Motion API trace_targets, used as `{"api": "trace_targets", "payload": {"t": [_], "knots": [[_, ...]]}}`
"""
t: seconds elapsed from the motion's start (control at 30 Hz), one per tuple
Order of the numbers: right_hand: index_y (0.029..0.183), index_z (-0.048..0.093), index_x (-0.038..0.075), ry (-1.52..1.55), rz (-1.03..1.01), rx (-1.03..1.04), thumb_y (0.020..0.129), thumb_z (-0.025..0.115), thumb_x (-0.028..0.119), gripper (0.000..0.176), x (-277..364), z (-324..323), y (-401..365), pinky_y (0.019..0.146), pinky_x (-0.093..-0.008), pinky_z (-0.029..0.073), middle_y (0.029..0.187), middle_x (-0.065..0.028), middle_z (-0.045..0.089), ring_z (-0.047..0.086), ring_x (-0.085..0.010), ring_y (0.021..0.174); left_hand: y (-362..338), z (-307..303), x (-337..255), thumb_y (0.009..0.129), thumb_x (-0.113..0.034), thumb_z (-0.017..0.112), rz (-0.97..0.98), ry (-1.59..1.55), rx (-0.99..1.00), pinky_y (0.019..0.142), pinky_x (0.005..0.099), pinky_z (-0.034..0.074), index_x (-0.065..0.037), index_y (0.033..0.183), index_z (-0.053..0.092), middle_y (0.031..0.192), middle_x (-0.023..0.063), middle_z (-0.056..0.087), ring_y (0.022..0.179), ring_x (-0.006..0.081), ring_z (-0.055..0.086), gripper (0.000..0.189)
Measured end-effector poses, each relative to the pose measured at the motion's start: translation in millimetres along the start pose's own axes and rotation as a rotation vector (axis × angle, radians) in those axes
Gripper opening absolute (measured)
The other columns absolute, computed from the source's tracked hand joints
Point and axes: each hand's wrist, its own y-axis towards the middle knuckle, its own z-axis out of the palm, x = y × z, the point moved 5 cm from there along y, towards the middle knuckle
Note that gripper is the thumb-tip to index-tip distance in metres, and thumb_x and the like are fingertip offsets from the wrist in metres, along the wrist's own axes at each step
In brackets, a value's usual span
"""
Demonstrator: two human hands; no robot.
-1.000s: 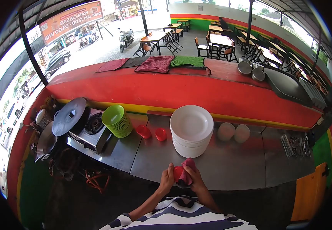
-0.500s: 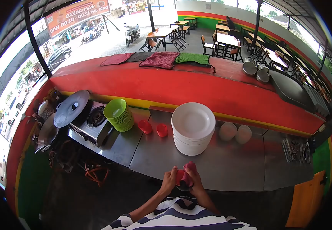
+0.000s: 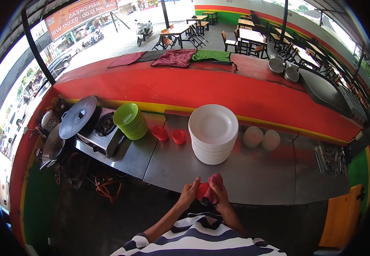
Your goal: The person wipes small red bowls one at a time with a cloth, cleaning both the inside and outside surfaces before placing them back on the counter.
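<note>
Close to my body, at the counter's front edge, both hands are together on one small item. My left hand [image 3: 188,193] is closed around a small red cup [image 3: 201,191]. Bunched in my right hand [image 3: 221,199] is a dark pink cloth [image 3: 215,182], pressed against the cup's right side. A dark part of the cloth seems to hang below the cup. Two similar red cups, a left one [image 3: 159,133] and a right one [image 3: 179,137], stand on the steel counter [image 3: 253,179]. Beyond my hands rises a tall stack of white plates [image 3: 213,128].
Left of the red cups are stacked green bowls [image 3: 132,123], a gas stove [image 3: 101,136] and a large metal lid [image 3: 79,117]. Two pale bowls [image 3: 261,138] and a pile of cutlery [image 3: 331,160] lie to the right. A red wall [image 3: 172,87] runs behind, with cloths on its ledge.
The cup and cloth have turned slightly in my hands, with more of the cup's red side now showing. The whole view has shifted a little, so the counter things appear higher.
</note>
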Motion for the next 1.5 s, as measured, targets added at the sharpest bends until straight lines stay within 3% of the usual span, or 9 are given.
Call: {"api": "trace_targets", "payload": {"t": [0.4, 0.6, 0.8, 1.0, 1.1, 1.27, 1.37, 1.47, 1.5], "knots": [[0.119, 0.055, 0.006, 0.094, -0.054, -0.07, 0.09, 0.069, 0.028, 0.039, 5.2, -12.0, -0.1, 0.082, -0.0265, 0.047, 0.104, 0.0, 0.058, 0.057, -0.0092, 0.092, -2.2, 16.5, 0.5, 0.101, -0.056, 0.043, 0.115, -0.053, 0.049, 0.065, 0.024, 0.044, -0.005, 0.08, 0.067, 0.072, -0.0034, 0.06, 0.066, 0.0053, 0.052, 0.06], [0.118, 0.055, 0.006, -0.074, 0.015, 0.046, 0.09, 0.069, 0.029, 0.039, 1.5, 0.9, -3.7, 0.082, -0.0269, 0.047, 0.102, 0.0002, 0.058, 0.057, -0.009, 0.092, -1.0, 0.9, -7.9, 0.102, -0.052, 0.045, -0.048, 0.097, 0.135, 0.062, 0.023, 0.041, -0.006, 0.081, 0.067, 0.071, -0.0045, 0.06, 0.064, 0.0056, 0.051, 0.055], [0.117, 0.055, 0.006, 0.071, -0.096, -0.05, 0.09, 0.07, 0.03, 0.039, -0.1, 7.9, 7.1, 0.083, -0.0275, 0.047, 0.103, 0.0, 0.058, 0.057, -0.0093, 0.092, -8.0, 4.9, -8.8, 0.101, -0.05, 0.047, 0.16, -0.181, -0.02, 0.057, 0.0218, 0.038, -0.007, 0.08, 0.065, 0.072, -0.0051, 0.058, 0.061, 0.0051, 0.048, 0.052], [0.117, 0.056, 0.006, -0.124, -0.047, 0.057, 0.09, 0.07, 0.026, 0.036, -7.1, 13.7, 4.1, 0.083, -0.0267, 0.047, 0.101, 0.0004, 0.058, 0.057, -0.0085, 0.092, 5.7, -6.5, -2.9, 0.102, -0.049, 0.046, -0.042, -0.052, 0.14, 0.054, 0.0241, 0.037, -0.006, 0.082, 0.067, 0.067, -0.0056, 0.054, 0.057, 0.0064, 0.045, 0.052], [0.117, 0.056, 0.005, -0.154, -0.05, 0.052, 0.09, 0.07, 0.025, 0.036, -12.9, 19.9, 9.3, 0.084, -0.0268, 0.047, 0.102, -0.0004, 0.059, 0.057, -0.0089, 0.092, 11.7, -21.7, 0.2, 0.102, -0.045, 0.049, -0.037, 0.003, 0.182, 0.06, 0.0229, 0.041, -0.006, 0.091, 0.068, 0.075, -0.0054, 0.058, 0.065, 0.0057, 0.05, 0.046], [0.117, 0.056, 0.005, 0.071, -0.288, -0.174, 0.091, 0.069, 0.024, 0.035, -0.1, 48.6, 29.6, 0.084, -0.0279, 0.047, 0.105, -0.0015, 0.06, 0.058, -0.0109, 0.095, 26.8, -33.4, -21.7, 0.103, -0.038, 0.049, 0.16, -0.379, 0.139, 0.076, 0.0227, 0.044, -0.003, 0.113, 0.064, 0.101, 0.001, 0.063, 0.086, 0.0065, 0.056, 0.039], [0.12, 0.054, 0.002, -0.02, -0.289, -0.233, 0.094, 0.066, 0.021, 0.034, -12.2, 53.9, 44.7, 0.087, -0.0275, 0.046, 0.107, -0.0034, 0.059, 0.058, -0.0127, 0.097, 18.8, -45.7, -37.1, 0.104, -0.034, 0.049, 0.188, -0.509, 0.156, 0.08, 0.024, 0.045, -0.003, 0.118, 0.062, 0.106, 0.0031, 0.063, 0.091, 0.0084, 0.058, 0.036], [0.128, 0.048, 0.001, -0.347, -0.493, -0.239, 0.096, 0.065, 0.02, 0.041, -4.8, 77.7, 48.8, 0.093, -0.0304, 0.045, 0.114, -0.0058, 0.058, 0.056, -0.0156, 0.105, 27.9, -64.4, -52.2, 0.104, -0.03, 0.05, 0.182, -0.554, 0.218, 0.084, 0.0252, 0.047, -0.002, 0.121, 0.061, 0.108, 0.004, 0.064, 0.095, 0.0106, 0.06, 0.034], [0.136, 0.041, -0.001, -0.444, -0.471, -0.177, 0.097, 0.062, 0.018, 0.049, -10.8, 88.6, 50.1, 0.1, -0.034, 0.042, 0.126, -0.0126, 0.052, 0.053, -0.0222, 0.115, 30.7, -73.4, -54.3, 0.104, -0.028, 0.05, 0.183, -0.557, 0.238, 0.086, 0.0256, 0.047, -0.002, 0.122, 0.06, 0.108, 0.0043, 0.064, 0.097, 0.0113, 0.06, 0.034]]}}
